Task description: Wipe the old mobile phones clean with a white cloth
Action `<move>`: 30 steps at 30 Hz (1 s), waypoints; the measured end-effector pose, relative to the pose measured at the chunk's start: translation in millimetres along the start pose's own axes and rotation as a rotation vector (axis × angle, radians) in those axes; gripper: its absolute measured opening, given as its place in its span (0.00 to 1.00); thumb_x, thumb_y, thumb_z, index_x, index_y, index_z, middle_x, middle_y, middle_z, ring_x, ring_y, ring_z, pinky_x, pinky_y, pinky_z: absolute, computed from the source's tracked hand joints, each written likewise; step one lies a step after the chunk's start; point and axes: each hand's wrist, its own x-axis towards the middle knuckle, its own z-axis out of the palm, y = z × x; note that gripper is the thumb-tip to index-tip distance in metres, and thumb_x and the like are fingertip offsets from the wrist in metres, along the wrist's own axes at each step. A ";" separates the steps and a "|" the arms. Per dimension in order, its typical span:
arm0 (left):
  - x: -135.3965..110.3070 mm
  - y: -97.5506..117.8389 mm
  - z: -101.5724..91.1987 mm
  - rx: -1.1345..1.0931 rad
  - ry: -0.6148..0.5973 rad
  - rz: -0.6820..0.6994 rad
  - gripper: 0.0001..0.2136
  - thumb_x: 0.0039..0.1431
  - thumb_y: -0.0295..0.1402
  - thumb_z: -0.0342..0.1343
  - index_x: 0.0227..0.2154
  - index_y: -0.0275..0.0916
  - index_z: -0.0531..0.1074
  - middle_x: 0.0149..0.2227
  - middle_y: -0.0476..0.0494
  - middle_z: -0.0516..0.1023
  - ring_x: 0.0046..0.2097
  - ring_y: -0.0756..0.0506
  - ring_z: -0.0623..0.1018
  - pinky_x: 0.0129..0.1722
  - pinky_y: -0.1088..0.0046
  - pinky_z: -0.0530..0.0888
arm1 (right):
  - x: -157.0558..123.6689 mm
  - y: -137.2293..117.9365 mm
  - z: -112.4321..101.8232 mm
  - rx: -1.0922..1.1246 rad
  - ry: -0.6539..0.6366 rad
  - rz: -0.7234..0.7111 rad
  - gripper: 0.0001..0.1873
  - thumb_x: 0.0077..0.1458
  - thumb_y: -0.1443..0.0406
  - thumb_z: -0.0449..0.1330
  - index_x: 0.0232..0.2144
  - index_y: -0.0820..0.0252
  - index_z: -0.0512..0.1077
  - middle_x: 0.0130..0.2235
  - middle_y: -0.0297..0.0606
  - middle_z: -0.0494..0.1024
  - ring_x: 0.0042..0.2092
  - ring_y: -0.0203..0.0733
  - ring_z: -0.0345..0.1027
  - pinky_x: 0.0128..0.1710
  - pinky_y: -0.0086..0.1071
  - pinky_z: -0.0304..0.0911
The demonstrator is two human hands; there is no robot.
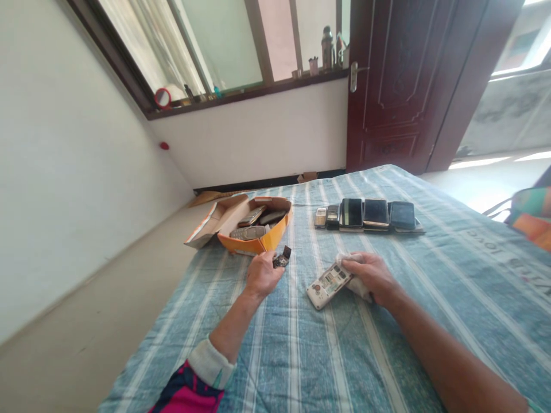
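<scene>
My left hand (263, 274) is closed on a small dark electronic part (282, 257), whose inner pieces are exposed and which has a flap standing up. It is just in front of the orange box. My right hand (371, 275) grips a crumpled white cloth (360, 287) against the upper right end of a white phone (328, 285). The phone's back cover is off, so its battery bay and camera area show. Whether my fingers also grip the phone under the cloth, I cannot tell.
An open orange cardboard box (249, 244) holds several old phones, including a grey keypad phone (248, 232). Behind my right hand, a row of phones (375, 213) lies on the striped blue bedspread (275, 350). Beyond are a dark red door (394, 86) and a windowsill (258, 90) with small items.
</scene>
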 end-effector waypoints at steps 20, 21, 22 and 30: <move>-37.9 98.2 19.8 -0.369 0.039 0.338 0.08 0.47 0.34 0.63 0.28 0.36 0.74 0.30 0.45 0.75 0.35 0.45 0.73 0.36 0.70 0.69 | 2.4 -2.4 -2.2 0.065 -0.045 -0.032 0.18 0.38 0.53 0.69 0.21 0.64 0.73 0.21 0.34 0.73 0.22 0.32 0.61 0.21 0.26 0.54; -37.2 98.1 20.4 -0.362 0.037 0.349 0.07 0.48 0.34 0.64 0.28 0.37 0.74 0.30 0.45 0.75 0.35 0.45 0.73 0.37 0.70 0.68 | 2.3 -2.8 -2.1 0.064 -0.044 -0.032 0.18 0.38 0.54 0.69 0.21 0.64 0.73 0.21 0.33 0.73 0.22 0.32 0.61 0.21 0.26 0.54; -36.5 97.7 20.7 -0.360 0.032 0.358 0.07 0.48 0.34 0.64 0.28 0.37 0.74 0.30 0.45 0.75 0.36 0.45 0.73 0.37 0.70 0.68 | 2.1 -3.3 -2.0 0.061 -0.040 -0.032 0.18 0.38 0.54 0.69 0.21 0.64 0.73 0.21 0.33 0.73 0.22 0.32 0.61 0.21 0.26 0.54; -31.4 91.1 16.2 -0.414 -0.040 0.463 0.07 0.44 0.31 0.66 0.28 0.39 0.77 0.32 0.46 0.77 0.37 0.45 0.74 0.40 0.69 0.69 | 1.9 -3.8 -2.3 0.019 -0.020 -0.023 0.19 0.36 0.52 0.70 0.21 0.63 0.74 0.20 0.33 0.72 0.21 0.32 0.60 0.20 0.27 0.53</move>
